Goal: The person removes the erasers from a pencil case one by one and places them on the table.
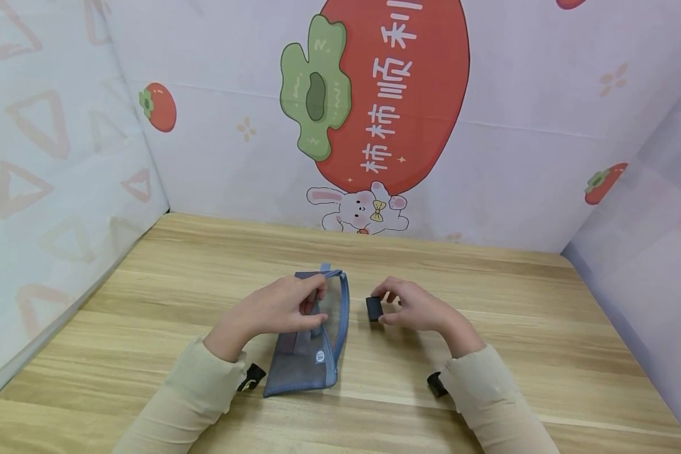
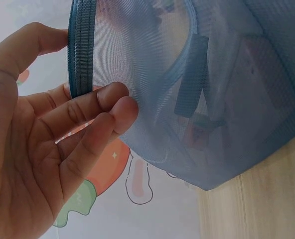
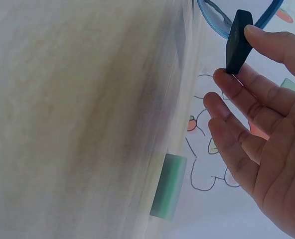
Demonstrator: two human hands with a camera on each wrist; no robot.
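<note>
A blue mesh zipper pouch (image 1: 303, 366) lies on the table with its zippered mouth spread apart. My left hand (image 1: 286, 306) holds the pouch by its mouth edge, fingers curled at the zipper tape (image 2: 81, 50). Through the mesh in the left wrist view, a blue strap (image 2: 192, 74) and a pale pinkish flat shape (image 2: 262, 74) show. To the right of the pouch, my right hand (image 1: 417, 306) pinches a small black rectangular block (image 1: 374, 309) between thumb and fingertips. In the right wrist view the block (image 3: 238, 42) stands out before the pouch's blue edge; the other fingers are loosely bent.
A small green and white block (image 3: 168, 186) sits on the table in the right wrist view. Black pieces (image 1: 252, 377) show at both cuffs. Printed white panels (image 1: 232, 170) enclose the wooden table (image 1: 488, 403) at the back and sides.
</note>
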